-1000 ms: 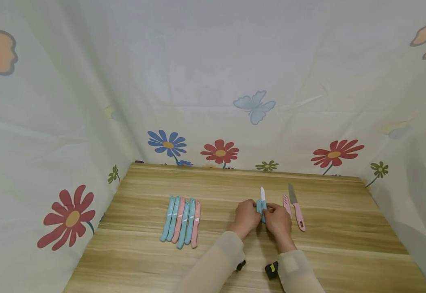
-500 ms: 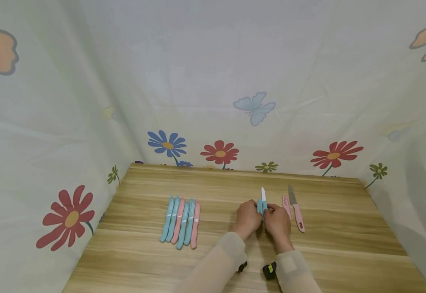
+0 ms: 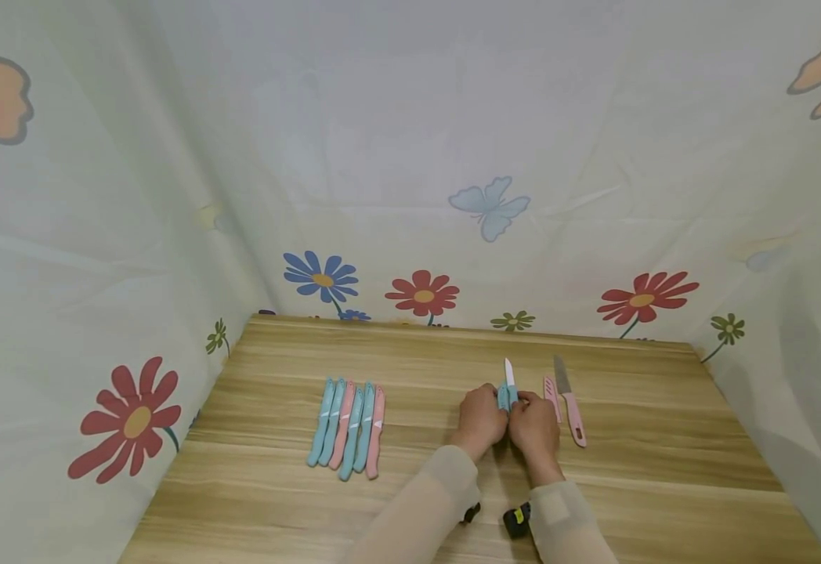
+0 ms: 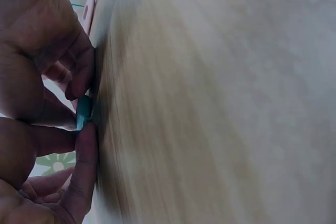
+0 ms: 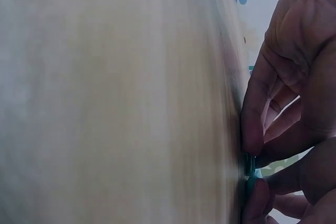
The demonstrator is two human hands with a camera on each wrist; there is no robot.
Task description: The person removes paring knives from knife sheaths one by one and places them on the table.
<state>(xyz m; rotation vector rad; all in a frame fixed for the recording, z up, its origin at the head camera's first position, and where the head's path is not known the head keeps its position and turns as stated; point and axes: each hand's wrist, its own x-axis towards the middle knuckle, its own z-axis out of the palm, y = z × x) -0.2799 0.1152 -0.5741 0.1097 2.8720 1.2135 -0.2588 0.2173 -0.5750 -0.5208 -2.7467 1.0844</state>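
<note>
Side by side on the wooden table, my left hand (image 3: 481, 419) pinches a light-blue knife sheath (image 3: 502, 397) and my right hand (image 3: 535, 427) pinches a light-blue-handled paring knife (image 3: 509, 372). Its white blade is bare and points away from me. The sheath lies along the left of the knife handle, close against it. In the left wrist view, fingertips of both hands meet around a small blue end (image 4: 84, 111); the right wrist view shows a sliver of blue plastic (image 5: 251, 165) between them. Fingers hide most of both pieces.
Right of my right hand lie a pink sheath (image 3: 551, 394) and an unsheathed pink-handled knife (image 3: 575, 415). On the left, several sheathed blue and pink knives (image 3: 349, 427) lie in a row. A flower-printed cloth (image 3: 382, 235) surrounds the table (image 3: 424, 352).
Both hands stay almost in place, drifting very slightly with the blue knife and sheath still held. The other knives have not moved.
</note>
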